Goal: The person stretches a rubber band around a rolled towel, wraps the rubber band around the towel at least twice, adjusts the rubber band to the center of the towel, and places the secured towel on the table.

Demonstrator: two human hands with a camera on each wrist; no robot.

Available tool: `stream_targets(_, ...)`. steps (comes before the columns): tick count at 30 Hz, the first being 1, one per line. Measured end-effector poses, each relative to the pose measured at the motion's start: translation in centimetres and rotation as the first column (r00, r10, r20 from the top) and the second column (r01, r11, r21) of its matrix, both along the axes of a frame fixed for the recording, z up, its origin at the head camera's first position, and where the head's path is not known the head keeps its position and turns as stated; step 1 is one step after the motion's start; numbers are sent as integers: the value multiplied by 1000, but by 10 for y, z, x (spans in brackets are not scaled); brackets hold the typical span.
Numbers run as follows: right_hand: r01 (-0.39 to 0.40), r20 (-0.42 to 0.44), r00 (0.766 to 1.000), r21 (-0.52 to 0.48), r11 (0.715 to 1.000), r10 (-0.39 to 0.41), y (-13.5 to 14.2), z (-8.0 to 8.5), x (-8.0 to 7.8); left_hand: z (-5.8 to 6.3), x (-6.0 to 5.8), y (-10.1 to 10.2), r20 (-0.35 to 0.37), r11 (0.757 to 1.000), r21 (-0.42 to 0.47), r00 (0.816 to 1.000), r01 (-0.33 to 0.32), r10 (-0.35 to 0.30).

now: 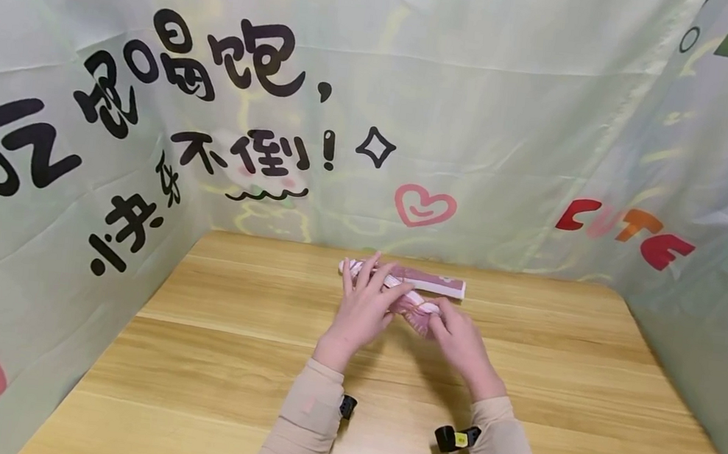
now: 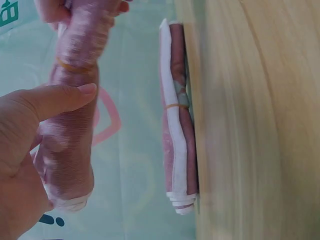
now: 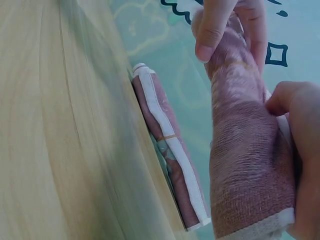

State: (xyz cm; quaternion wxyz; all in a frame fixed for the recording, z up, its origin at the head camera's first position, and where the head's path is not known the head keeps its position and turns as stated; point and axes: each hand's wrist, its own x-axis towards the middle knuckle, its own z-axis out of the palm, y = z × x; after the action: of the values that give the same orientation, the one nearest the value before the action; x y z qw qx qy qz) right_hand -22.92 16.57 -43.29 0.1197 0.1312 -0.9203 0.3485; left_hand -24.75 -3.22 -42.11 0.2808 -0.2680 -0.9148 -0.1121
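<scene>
A mauve towel (image 1: 417,318) with white edging, rolled up and circled by a thin tan rubber band (image 2: 75,67), is between both hands. My left hand (image 1: 365,305) holds it, the thumb lying across the roll just beside the band in the left wrist view. At its other end my right hand (image 1: 461,341) grips the roll. The right wrist view shows right fingers (image 3: 290,100) curled at the towel's side; others are hidden behind it. Beyond the hands lies a second rolled mauve-and-white towel (image 1: 441,284), with its own rubber band (image 3: 167,137) round the middle.
The second towel lies near the back edge of the wooden table (image 1: 210,359). Pale printed fabric (image 1: 493,137) hangs behind the table and along both sides. Small black cameras (image 1: 456,439) are worn at the wrists.
</scene>
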Motion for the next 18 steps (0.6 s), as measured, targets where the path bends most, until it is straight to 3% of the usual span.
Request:
stream_targets(4, -48, -31, 998, -29, 998, 47, 0, -2, -1, -3, -1, -2, -14, 1000, 7, 1000, -3, 3)
stream_targets(12, -92, 21, 995, -79, 993, 94, 0, -1, -1, -3, -3, -5, 12, 999, 41, 1000, 13, -14)
stream_targets(15, -77, 19, 997, -49, 996, 78, 0, 0, 0, -2, -3, -6, 25, 999, 43, 1000, 13, -14)
stream_targets(18, -55, -58, 997, 10, 998, 56, -1, 1, 1, -3, -3, -7, 27, 999, 39, 1000, 3, -4)
